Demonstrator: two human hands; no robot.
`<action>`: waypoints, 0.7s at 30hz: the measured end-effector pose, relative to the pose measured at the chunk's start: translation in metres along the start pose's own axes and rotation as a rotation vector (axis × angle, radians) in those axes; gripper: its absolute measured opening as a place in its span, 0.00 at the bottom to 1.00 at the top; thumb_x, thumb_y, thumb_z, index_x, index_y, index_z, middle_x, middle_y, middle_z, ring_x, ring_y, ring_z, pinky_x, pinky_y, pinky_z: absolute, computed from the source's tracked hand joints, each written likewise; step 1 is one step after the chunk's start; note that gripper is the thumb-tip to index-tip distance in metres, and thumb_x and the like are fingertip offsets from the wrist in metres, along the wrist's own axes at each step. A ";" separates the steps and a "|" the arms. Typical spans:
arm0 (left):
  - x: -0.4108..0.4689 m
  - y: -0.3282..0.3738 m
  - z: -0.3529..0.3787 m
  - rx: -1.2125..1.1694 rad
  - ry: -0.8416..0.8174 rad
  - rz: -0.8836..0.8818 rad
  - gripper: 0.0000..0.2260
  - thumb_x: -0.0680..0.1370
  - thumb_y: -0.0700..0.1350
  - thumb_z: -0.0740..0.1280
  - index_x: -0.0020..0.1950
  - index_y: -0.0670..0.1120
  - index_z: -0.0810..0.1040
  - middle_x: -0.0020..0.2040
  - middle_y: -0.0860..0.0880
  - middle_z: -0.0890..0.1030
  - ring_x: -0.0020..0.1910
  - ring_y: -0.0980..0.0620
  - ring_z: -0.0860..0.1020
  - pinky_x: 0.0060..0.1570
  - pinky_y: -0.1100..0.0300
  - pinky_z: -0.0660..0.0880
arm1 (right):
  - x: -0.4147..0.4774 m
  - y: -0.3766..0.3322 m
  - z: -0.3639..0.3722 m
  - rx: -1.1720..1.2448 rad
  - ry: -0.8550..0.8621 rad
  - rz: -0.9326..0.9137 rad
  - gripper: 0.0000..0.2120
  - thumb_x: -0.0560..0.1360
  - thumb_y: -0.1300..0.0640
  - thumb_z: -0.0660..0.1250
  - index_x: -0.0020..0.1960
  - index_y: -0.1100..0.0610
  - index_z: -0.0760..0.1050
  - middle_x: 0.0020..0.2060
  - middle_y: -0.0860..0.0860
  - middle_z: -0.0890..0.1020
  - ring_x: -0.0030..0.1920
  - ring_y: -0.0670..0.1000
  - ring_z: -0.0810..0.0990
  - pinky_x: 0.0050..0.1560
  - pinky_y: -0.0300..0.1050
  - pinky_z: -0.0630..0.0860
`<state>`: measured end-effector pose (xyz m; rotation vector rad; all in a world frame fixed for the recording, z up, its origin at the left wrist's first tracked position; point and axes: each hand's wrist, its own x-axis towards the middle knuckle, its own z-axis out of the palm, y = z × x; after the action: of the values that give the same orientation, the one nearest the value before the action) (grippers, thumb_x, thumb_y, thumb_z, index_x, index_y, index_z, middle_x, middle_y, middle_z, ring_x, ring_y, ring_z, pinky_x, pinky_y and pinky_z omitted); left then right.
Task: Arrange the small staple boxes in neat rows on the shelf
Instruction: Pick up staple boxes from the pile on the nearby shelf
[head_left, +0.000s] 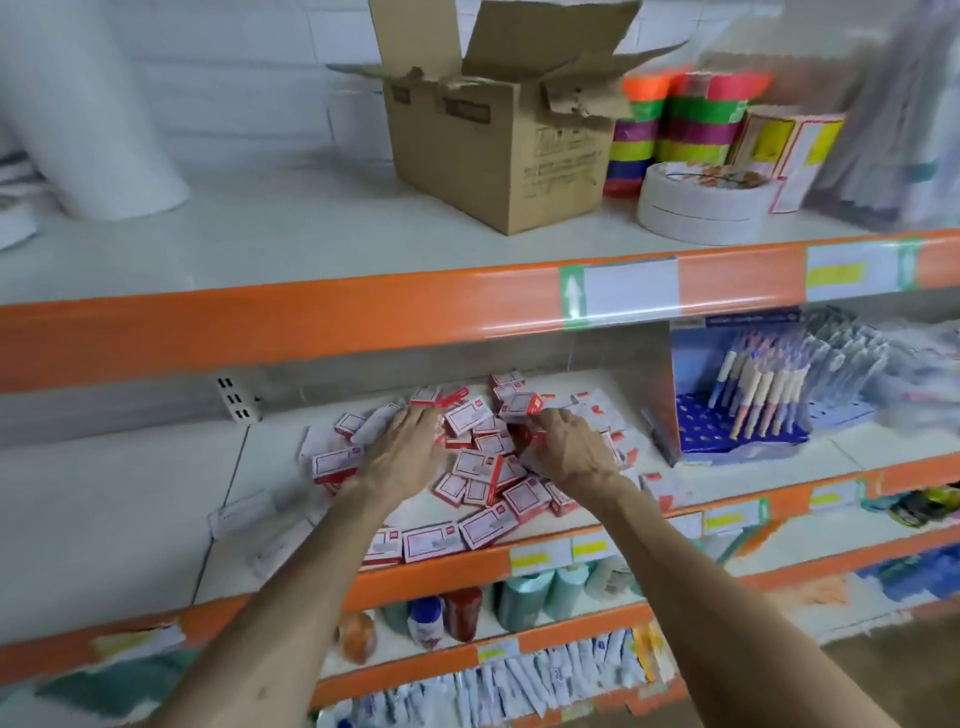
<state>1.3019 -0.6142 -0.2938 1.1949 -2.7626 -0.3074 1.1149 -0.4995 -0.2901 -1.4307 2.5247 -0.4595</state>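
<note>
Several small red-and-white staple boxes (475, 465) lie in a loose heap on the white middle shelf (156, 499). A few more sit side by side along the front edge (434, 543). My left hand (402, 452) rests palm down on the left part of the heap, fingers spread over the boxes. My right hand (569, 447) is on the right part of the heap, with its fingers curled around a red staple box (530, 434). Boxes under both hands are hidden.
A blue pen display (737, 395) stands right of the heap. The shelf above holds an open cardboard carton (498, 150), coloured tape rolls (675, 130) and a white roll (104, 119). Flat white packets (260, 525) lie left of the heap. Lower shelves carry bottles and tubes.
</note>
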 end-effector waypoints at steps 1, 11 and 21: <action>0.002 -0.003 -0.004 0.005 0.023 -0.004 0.24 0.82 0.47 0.60 0.77 0.45 0.59 0.76 0.45 0.64 0.75 0.47 0.62 0.75 0.48 0.58 | 0.007 -0.003 0.000 -0.031 0.007 -0.025 0.19 0.74 0.53 0.64 0.63 0.56 0.71 0.58 0.55 0.78 0.56 0.58 0.77 0.57 0.54 0.77; -0.002 -0.058 -0.037 -0.068 0.116 -0.236 0.18 0.82 0.41 0.60 0.72 0.44 0.68 0.71 0.43 0.71 0.69 0.46 0.71 0.71 0.51 0.66 | 0.048 0.005 -0.002 -0.036 0.043 -0.055 0.20 0.78 0.56 0.65 0.67 0.59 0.66 0.62 0.58 0.75 0.59 0.57 0.75 0.63 0.52 0.74; -0.010 -0.049 -0.025 -0.089 0.135 -0.286 0.23 0.80 0.33 0.57 0.75 0.46 0.65 0.74 0.47 0.68 0.73 0.49 0.65 0.73 0.51 0.62 | 0.059 0.005 0.002 -0.081 0.029 -0.125 0.23 0.78 0.52 0.66 0.69 0.59 0.65 0.65 0.57 0.74 0.63 0.58 0.73 0.64 0.55 0.73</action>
<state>1.3480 -0.6438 -0.2813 1.5273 -2.4370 -0.3574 1.0815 -0.5478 -0.2947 -1.6301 2.5121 -0.4059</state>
